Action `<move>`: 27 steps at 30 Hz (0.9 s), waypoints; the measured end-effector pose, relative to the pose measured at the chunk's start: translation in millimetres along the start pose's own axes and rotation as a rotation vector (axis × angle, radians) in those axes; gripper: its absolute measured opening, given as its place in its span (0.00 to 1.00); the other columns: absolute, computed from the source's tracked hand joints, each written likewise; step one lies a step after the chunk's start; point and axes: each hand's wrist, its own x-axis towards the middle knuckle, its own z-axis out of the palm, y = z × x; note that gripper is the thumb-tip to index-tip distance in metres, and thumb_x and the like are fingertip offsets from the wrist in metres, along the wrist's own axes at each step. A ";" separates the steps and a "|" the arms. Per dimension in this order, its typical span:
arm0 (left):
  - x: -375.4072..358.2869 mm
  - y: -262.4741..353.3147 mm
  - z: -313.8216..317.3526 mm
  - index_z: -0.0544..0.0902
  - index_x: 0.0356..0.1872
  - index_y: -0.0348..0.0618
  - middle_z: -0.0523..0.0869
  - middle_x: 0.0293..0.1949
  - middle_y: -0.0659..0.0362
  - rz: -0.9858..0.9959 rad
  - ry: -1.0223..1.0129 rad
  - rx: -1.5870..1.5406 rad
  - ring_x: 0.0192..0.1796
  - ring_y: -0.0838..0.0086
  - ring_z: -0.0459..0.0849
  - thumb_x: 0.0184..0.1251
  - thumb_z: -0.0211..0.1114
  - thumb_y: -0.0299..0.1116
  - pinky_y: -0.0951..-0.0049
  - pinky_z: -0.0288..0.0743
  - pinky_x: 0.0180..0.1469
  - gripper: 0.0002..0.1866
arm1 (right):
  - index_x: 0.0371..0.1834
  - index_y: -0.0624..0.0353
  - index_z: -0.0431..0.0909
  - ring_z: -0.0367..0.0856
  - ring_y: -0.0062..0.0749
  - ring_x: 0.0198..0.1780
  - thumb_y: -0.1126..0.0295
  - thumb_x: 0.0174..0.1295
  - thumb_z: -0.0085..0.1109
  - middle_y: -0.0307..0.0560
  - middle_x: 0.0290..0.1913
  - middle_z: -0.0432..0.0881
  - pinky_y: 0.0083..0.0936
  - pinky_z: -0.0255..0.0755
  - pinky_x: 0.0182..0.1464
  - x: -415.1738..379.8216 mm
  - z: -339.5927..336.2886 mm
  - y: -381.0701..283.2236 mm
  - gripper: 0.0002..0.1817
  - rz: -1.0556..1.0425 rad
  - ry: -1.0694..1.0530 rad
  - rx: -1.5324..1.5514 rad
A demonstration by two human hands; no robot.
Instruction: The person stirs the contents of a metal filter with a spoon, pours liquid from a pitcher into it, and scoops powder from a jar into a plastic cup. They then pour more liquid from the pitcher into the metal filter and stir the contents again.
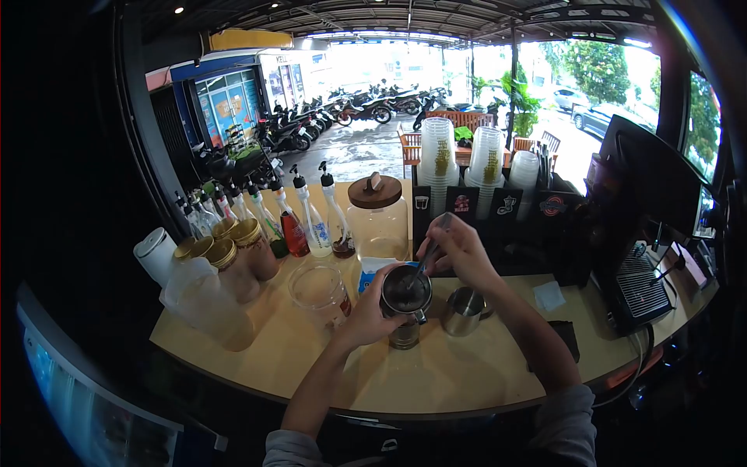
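My grey sleeves sit at the bottom edge, and my forearms run up over the curved wooden counter [436, 381] to the work. My left hand [372, 315] is wrapped around the steel cup [406, 294], fingers curled tight on its near side, holding it just above the counter with its mouth tipped a little toward me. My right hand [459, 251] pinches a long-handled spoon [430, 247] between thumb and fingertips; its handle slants down into the cup. I judge the work to be in the stirring or scooping stage: the spoon is already in, though I cannot make out what the cup holds, since its inside reads only as a dark surface. A second small steel pitcher [464, 311] stands just beside the cup on the right, untouched, and a clear glass jar [320, 292] stands to the left. Nothing appears poured into a serving cup [437, 159] yet; those are stacked at the back.
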 end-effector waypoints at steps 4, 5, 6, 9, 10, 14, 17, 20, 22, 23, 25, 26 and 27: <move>-1.3 -6.5 0.8 0.59 0.68 0.42 0.71 0.62 0.53 0.056 0.034 -0.023 0.66 0.68 0.69 0.46 0.78 0.27 0.68 0.61 0.68 0.47 | 0.44 0.60 0.66 0.82 0.24 0.26 0.66 0.74 0.44 0.47 0.34 0.81 0.19 0.78 0.28 -8.1 5.1 2.0 0.09 0.018 -0.028 0.006; -2.0 -5.4 0.8 0.59 0.68 0.42 0.71 0.62 0.53 0.047 0.032 -0.035 0.66 0.67 0.69 0.46 0.77 0.26 0.68 0.61 0.68 0.47 | 0.44 0.60 0.66 0.82 0.24 0.26 0.66 0.74 0.44 0.47 0.34 0.81 0.19 0.78 0.28 -7.7 5.4 2.4 0.09 0.021 -0.031 0.005; -3.3 -4.8 0.6 0.59 0.68 0.42 0.71 0.62 0.54 0.035 0.029 -0.047 0.66 0.67 0.69 0.46 0.77 0.26 0.68 0.61 0.68 0.47 | 0.44 0.60 0.66 0.82 0.24 0.26 0.66 0.74 0.43 0.47 0.34 0.81 0.19 0.78 0.28 -7.1 6.0 3.4 0.08 -0.019 0.019 -0.012; -2.9 -3.2 2.0 0.59 0.68 0.42 0.72 0.61 0.54 -0.016 0.017 -0.059 0.66 0.67 0.69 0.46 0.77 0.26 0.67 0.61 0.68 0.47 | 0.43 0.59 0.65 0.81 0.23 0.27 0.67 0.74 0.42 0.48 0.34 0.81 0.19 0.80 0.30 -7.7 6.3 2.8 0.07 -0.030 0.094 -0.001; -3.0 -2.3 2.1 0.59 0.68 0.42 0.72 0.61 0.54 -0.013 0.017 -0.057 0.66 0.67 0.69 0.46 0.77 0.26 0.67 0.61 0.68 0.47 | 0.43 0.59 0.65 0.81 0.23 0.27 0.67 0.75 0.42 0.48 0.34 0.81 0.20 0.80 0.30 -10.3 8.1 3.5 0.07 -0.010 0.064 0.012; -4.2 -4.5 1.5 0.58 0.68 0.42 0.71 0.62 0.53 -0.005 0.019 -0.022 0.66 0.67 0.69 0.46 0.77 0.25 0.67 0.61 0.68 0.47 | 0.43 0.59 0.66 0.81 0.21 0.26 0.67 0.75 0.42 0.47 0.33 0.81 0.19 0.80 0.29 -8.3 0.9 2.7 0.07 0.017 0.056 -0.008; -2.9 -2.0 1.7 0.58 0.68 0.42 0.70 0.62 0.53 0.019 0.004 0.019 0.67 0.67 0.68 0.46 0.77 0.25 0.66 0.61 0.69 0.47 | 0.42 0.59 0.66 0.81 0.21 0.26 0.66 0.75 0.42 0.45 0.32 0.81 0.17 0.78 0.27 -4.7 -2.0 2.6 0.08 0.003 0.077 -0.016; -2.4 1.7 2.7 0.58 0.68 0.41 0.71 0.61 0.52 0.025 0.016 0.035 0.65 0.67 0.70 0.46 0.77 0.25 0.66 0.63 0.67 0.47 | 0.43 0.60 0.66 0.81 0.21 0.24 0.66 0.75 0.42 0.44 0.32 0.81 0.16 0.76 0.26 -4.5 -2.2 -0.8 0.08 0.047 -0.026 -0.104; -2.3 0.8 3.8 0.58 0.67 0.40 0.72 0.60 0.52 0.048 0.036 0.071 0.64 0.66 0.72 0.46 0.77 0.24 0.66 0.66 0.65 0.46 | 0.43 0.60 0.66 0.81 0.21 0.24 0.66 0.75 0.42 0.43 0.31 0.81 0.16 0.76 0.26 -0.6 -5.3 -4.2 0.08 0.022 0.000 -0.092; -1.7 -1.2 3.8 0.58 0.67 0.40 0.72 0.60 0.52 0.055 0.042 0.056 0.64 0.66 0.72 0.45 0.77 0.24 0.66 0.65 0.65 0.47 | 0.43 0.60 0.67 0.81 0.20 0.24 0.67 0.75 0.42 0.43 0.31 0.80 0.15 0.76 0.26 0.1 -4.8 -6.1 0.08 -0.005 0.018 -0.082; -0.1 -2.8 3.5 0.58 0.67 0.40 0.72 0.60 0.52 0.065 0.050 0.044 0.64 0.66 0.72 0.45 0.78 0.24 0.66 0.65 0.66 0.47 | 0.43 0.60 0.67 0.81 0.19 0.24 0.67 0.74 0.42 0.42 0.30 0.80 0.14 0.75 0.25 -5.2 -1.1 -6.4 0.08 0.017 -0.042 -0.025; 0.0 -3.1 3.8 0.59 0.67 0.41 0.71 0.61 0.53 0.070 0.026 0.036 0.65 0.67 0.70 0.46 0.77 0.25 0.66 0.63 0.67 0.47 | 0.43 0.60 0.67 0.81 0.19 0.24 0.67 0.74 0.42 0.42 0.30 0.80 0.15 0.76 0.26 -5.6 -1.0 -5.1 0.08 0.007 -0.049 -0.068; -0.5 -3.7 4.2 0.59 0.68 0.42 0.70 0.63 0.54 0.073 0.002 0.028 0.67 0.68 0.69 0.47 0.77 0.25 0.67 0.62 0.69 0.47 | 0.43 0.60 0.67 0.81 0.20 0.24 0.67 0.74 0.42 0.42 0.30 0.80 0.15 0.76 0.26 -6.4 -0.7 -4.1 0.08 -0.003 -0.055 -0.110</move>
